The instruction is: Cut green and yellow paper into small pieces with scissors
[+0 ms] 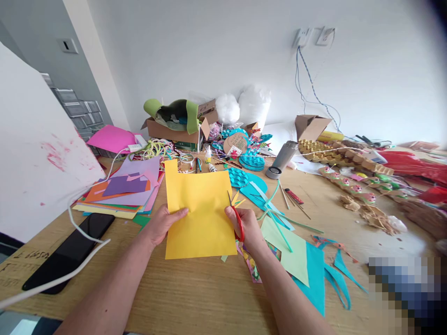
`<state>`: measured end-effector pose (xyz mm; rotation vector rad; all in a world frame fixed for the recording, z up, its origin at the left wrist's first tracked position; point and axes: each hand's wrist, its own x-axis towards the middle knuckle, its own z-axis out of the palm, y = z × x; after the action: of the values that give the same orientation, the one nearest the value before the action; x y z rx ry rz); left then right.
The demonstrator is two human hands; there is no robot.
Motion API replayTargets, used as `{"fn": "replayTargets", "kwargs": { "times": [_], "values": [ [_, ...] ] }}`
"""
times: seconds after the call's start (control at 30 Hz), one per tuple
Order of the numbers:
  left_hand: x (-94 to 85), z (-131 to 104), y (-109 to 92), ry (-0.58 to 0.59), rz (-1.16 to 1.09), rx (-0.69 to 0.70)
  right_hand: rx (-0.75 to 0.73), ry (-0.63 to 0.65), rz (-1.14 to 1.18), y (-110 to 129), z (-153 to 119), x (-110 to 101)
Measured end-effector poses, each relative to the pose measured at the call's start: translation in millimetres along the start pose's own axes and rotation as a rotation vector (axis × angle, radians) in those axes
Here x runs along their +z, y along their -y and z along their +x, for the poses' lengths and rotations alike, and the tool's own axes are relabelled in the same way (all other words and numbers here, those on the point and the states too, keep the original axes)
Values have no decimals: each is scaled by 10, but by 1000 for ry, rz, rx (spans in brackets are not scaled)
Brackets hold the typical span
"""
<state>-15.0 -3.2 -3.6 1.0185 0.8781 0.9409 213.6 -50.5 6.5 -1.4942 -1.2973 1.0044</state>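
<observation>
**Yellow sheet barely cut, scissors at its right edge**

At the centre of the frame, the left hand [163, 225] pinches the left edge of a yellow paper sheet [199, 214], thumb on top and fingers beneath, holding it tilted up off the wooden surface [195, 298]. Opposite it, the right hand [246, 226] is closed through the red handles of a pair of scissors [236, 217], whose blades meet the sheet's right edge about halfway up.

Judging by how things lie, the cutting is at an early stage: a rectangular notch is already missing from the sheet's top left corner, yet the rest looks whole, and no cut line can be made out running in from the blades. Small yellow strips [238, 200] lie just right of the scissors. A stack of coloured paper [122, 195] sits at centre left, and teal and pale green offcuts [300, 260] spread at lower right.
</observation>
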Motion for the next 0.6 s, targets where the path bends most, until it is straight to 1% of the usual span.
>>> {"fn": "replayTargets", "kwargs": {
  "times": [0.1, 0.23, 0.4, 0.53, 0.6],
  "values": [
    [-12, 9, 13, 9, -10, 7, -5, -20, -40, -28, 16, 21],
    [-33, 25, 30, 22, -29, 32, -42, -14, -76, -62, 29, 11],
    [-36, 26, 20, 7, -35, 0, -33, 14, -53, -32, 18, -20],
    [-37, 24, 15, -17, -39, 23, 10, 66, -3, 8, -1, -28],
    [-36, 22, 15, -20, -37, 22, 1, 67, 14, 14, -5, -29]
  ]
}}
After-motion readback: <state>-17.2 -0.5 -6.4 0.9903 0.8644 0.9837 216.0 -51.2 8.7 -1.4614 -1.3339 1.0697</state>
